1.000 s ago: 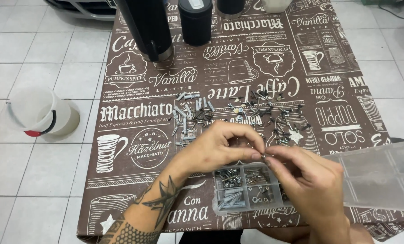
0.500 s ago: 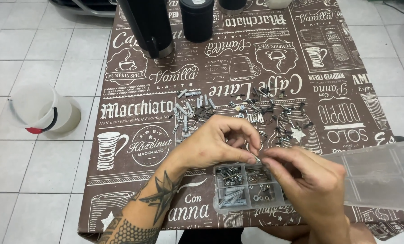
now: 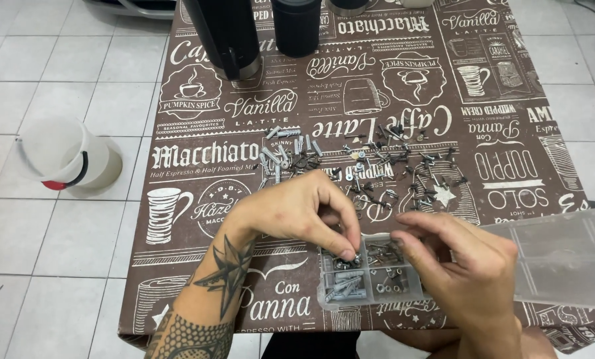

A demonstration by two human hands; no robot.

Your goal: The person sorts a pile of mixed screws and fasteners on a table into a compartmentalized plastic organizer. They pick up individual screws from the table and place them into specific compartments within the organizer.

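While over organizer box (image 3: 370, 282), left hand (image 3: 297, 213) grip perhaps pinching screw (image 3: 354, 256)

Clear plastic compartment box (image 3: 370, 279) near tabletop front edge, small metal parts inside; its open clear lid (image 3: 563, 256) lies to the right. Brown cloth (image 3: 197, 219) printed with white label-style emblems. No screens, no signs.
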